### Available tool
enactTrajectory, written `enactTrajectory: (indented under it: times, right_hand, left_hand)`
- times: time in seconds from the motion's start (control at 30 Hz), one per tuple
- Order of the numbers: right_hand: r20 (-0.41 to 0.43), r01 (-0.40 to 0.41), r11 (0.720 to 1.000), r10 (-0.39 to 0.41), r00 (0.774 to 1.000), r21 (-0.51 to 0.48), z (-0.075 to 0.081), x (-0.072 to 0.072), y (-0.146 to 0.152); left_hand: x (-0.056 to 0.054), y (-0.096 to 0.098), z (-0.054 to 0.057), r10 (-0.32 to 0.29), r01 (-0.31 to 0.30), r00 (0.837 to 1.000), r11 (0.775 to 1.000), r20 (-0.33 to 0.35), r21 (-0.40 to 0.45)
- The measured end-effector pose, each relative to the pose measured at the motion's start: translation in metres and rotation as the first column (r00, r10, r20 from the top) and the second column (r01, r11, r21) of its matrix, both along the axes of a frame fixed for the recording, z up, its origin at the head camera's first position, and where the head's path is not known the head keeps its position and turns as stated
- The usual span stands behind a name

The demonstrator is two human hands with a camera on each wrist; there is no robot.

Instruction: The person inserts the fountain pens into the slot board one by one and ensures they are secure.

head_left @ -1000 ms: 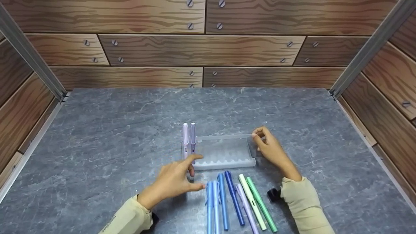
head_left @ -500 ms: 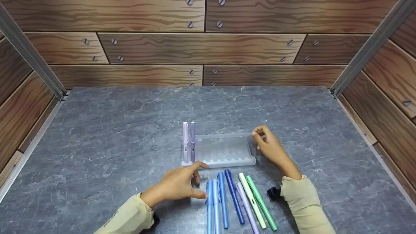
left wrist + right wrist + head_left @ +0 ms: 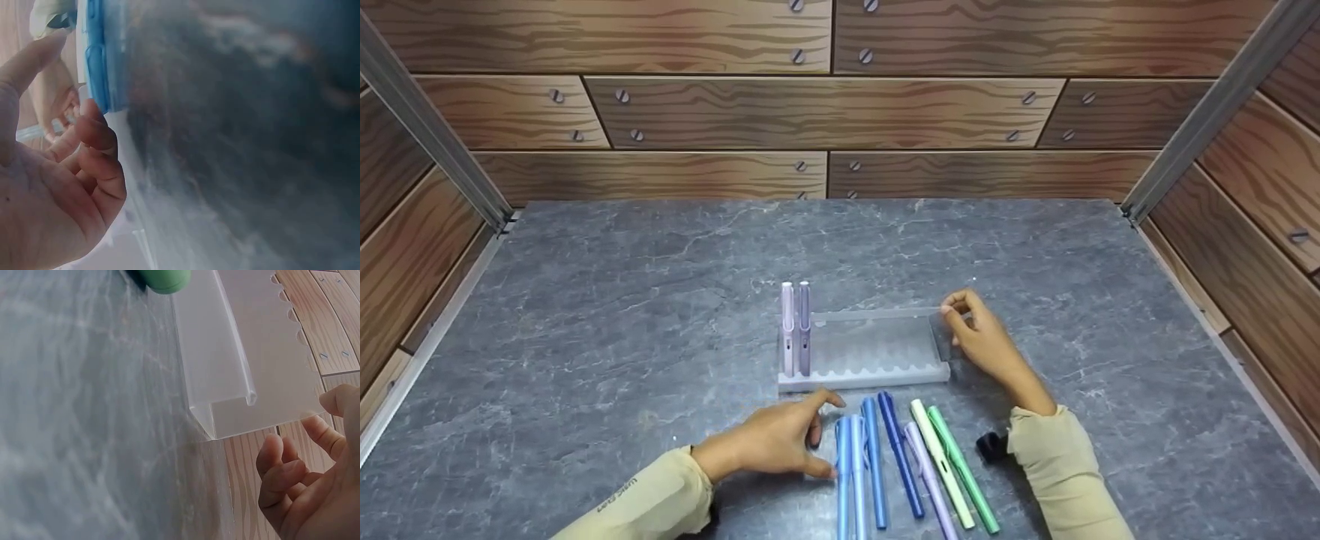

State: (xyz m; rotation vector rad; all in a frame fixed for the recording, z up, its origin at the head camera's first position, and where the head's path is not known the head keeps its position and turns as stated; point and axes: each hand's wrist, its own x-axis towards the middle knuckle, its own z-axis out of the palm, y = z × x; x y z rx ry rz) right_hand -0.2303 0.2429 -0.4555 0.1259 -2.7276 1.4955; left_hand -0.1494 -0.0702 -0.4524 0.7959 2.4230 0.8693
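A clear plastic pen stand with a scalloped front ledge stands mid-table. Two lilac pens are upright in its leftmost slots. My right hand pinches the stand's upper right corner between thumb and finger; the right wrist view shows the clear sheet at the fingertips. Close to a light blue pen, the leftmost of the loose ones, my left hand is spread, with thumb and index finger apart. The thumb tip is at the pen's side; whether it touches, I cannot tell.
Right of that pen lie another light blue pen, a mid-blue one, a dark blue one, a lilac one, a pale green one and a green one. Wood-patterned walls enclose the grey tabletop.
My left hand has moved from the stand's front ledge down toward the person, beside the light blue pens. The right hand keeps its hold on the stand's corner.
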Motion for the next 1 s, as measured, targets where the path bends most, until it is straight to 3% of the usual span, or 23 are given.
enactTrajectory:
  times: [0.6, 0.7, 0.8, 1.0]
  right_hand:
    - [0.006, 0.012, 1.000, -0.012, 1.000, 0.008, 0.005, 0.002, -0.002]
    - [0.017, 0.019, 1.000, -0.020, 1.000, 0.019, 0.018, 0.009, -0.009]
    - [0.028, 0.025, 0.999, -0.025, 0.999, 0.021, 0.021, 0.011, -0.011]
    - [-0.001, 0.008, 1.000, -0.008, 1.000, 0.003, 0.003, 0.001, -0.002]
  left_hand:
    - [0.001, 0.003, -0.004, -0.025, 0.023, 0.999, 0.998, -0.031, -0.061]
    - [0.001, 0.005, -0.004, -0.014, 0.011, 0.999, 0.997, -0.040, -0.079]
    - [0.001, 0.006, -0.004, -0.005, 0.000, 0.999, 0.995, -0.050, -0.096]
    - [0.002, 0.009, -0.003, 0.003, -0.014, 0.997, 0.990, -0.077, -0.142]
